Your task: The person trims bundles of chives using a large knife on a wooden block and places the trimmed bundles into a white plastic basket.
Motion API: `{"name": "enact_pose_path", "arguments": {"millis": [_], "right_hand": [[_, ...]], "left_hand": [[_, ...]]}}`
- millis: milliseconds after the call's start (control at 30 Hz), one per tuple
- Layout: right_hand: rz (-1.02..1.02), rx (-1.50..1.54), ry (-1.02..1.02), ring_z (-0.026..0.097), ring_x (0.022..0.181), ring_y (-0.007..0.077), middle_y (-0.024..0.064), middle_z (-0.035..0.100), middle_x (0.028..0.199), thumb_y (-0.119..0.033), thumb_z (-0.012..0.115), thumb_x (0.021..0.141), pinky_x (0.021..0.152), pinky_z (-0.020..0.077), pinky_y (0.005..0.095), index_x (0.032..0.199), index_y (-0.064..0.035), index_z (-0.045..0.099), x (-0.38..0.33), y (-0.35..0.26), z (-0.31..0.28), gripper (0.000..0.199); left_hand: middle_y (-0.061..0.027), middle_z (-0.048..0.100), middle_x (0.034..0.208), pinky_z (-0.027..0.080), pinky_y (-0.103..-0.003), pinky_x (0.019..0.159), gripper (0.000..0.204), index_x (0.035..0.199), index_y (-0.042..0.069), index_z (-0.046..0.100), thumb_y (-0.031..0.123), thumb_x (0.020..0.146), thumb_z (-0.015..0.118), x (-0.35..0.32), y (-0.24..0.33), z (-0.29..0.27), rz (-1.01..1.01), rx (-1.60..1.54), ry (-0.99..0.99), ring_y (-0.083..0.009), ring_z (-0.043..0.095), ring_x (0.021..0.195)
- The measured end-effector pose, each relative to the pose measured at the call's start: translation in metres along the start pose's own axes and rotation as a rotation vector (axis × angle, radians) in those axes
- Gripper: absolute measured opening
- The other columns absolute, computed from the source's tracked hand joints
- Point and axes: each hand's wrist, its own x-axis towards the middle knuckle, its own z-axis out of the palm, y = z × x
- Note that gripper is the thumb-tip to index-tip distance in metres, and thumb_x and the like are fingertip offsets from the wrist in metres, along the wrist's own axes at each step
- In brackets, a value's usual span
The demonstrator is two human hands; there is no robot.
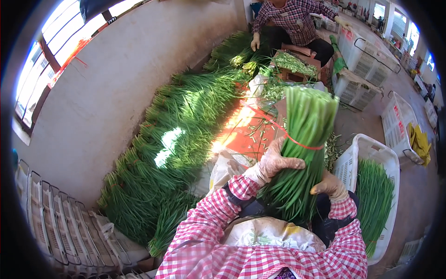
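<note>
A thick bunch of long green chives [309, 125] stands upright in front of me, its pale cut ends at the top and its darker leaves hanging toward my lap. Around its middle runs a thin red band [306, 146], with a loose length trailing off to the upper left. My left hand [275, 163], in a pale stained glove, grips the bunch from the left, thumb across the front. On the lower right side, my gloved right hand [331, 186] clasps the leaves; some of its fingers are hidden behind them.
Heaped chives [162, 149] line the wall on the left. A white crate [341, 167] of chives stands at my right, with more crates [360, 56] beyond. Wire-handled crates [69, 223] sit at lower left. Another person [292, 23] sits ahead beside trimmings.
</note>
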Motion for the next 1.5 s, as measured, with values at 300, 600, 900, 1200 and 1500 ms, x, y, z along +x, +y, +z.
{"name": "enact_pose_path", "arguments": {"millis": [300, 600, 900, 1200, 1500], "right_hand": [[-0.173, -0.959, 0.546, 0.056, 0.102, 0.0328, 0.0190, 0.058, 0.111, -0.041, 0.074, 0.072, 0.087, 0.0452, 0.0350, 0.125, 0.0010, 0.043, 0.022, -0.011, 0.042, 0.075], [-0.348, -1.419, 0.485, 0.059, 0.076, 0.0349, 0.0247, 0.055, 0.086, -0.051, 0.068, 0.071, 0.070, 0.0481, 0.0401, 0.123, 0.0167, 0.034, 0.021, 0.025, 0.079, 0.092], [-0.205, -0.615, 0.479, 0.061, 0.068, 0.0122, 0.0066, 0.063, 0.074, -0.032, 0.066, 0.083, 0.065, 0.0502, 0.0261, 0.109, -0.0041, 0.059, 0.002, -0.074, 0.044, 0.038], [-1.020, -1.154, 0.437, 0.060, 0.092, 0.0278, 0.0105, 0.063, 0.098, -0.028, 0.068, 0.080, 0.082, 0.0483, 0.0356, 0.105, -0.0075, 0.060, 0.059, -0.151, 0.055, 0.033], [-0.685, -1.497, 0.376, 0.058, 0.083, 0.0330, 0.0165, 0.059, 0.084, -0.029, 0.065, 0.076, 0.076, 0.0450, 0.0435, 0.093, -0.0036, 0.062, 0.059, -0.145, 0.041, 0.031]], "left_hand": [[-0.0098, 0.051, 0.119, 0.048, -0.033, 0.085, 0.083, 0.136, 0.005, 0.027, 0.045, 0.077, 0.069, 0.011, -0.025, -0.058, 0.360, 0.213, 0.130, -0.0206, 0.055, 0.102], [-0.0069, 0.054, 0.123, 0.045, -0.042, 0.093, 0.077, 0.129, 0.010, 0.045, 0.060, 0.074, 0.062, 0.004, -0.057, -0.087, 0.162, -0.526, 0.086, -0.0252, 0.055, 0.107], [-0.0144, 0.057, 0.114, 0.052, -0.043, 0.085, 0.090, 0.127, 0.002, 0.044, 0.067, 0.067, 0.063, -0.017, -0.053, -0.074, 0.037, -0.390, 0.059, -0.0280, 0.060, 0.097], [-0.0100, 0.052, 0.125, 0.043, -0.038, 0.095, 0.075, 0.132, 0.002, 0.038, 0.041, 0.075, 0.067, -0.039, -0.012, -0.020, 0.154, -0.200, -0.009, -0.0229, 0.053, 0.109], [-0.0066, 0.052, 0.123, 0.040, -0.029, 0.095, 0.047, 0.131, 0.003, 0.040, 0.027, 0.093, 0.053, -0.027, -0.027, -0.026, 0.189, -0.316, -0.273, -0.0149, 0.050, 0.108]]}}
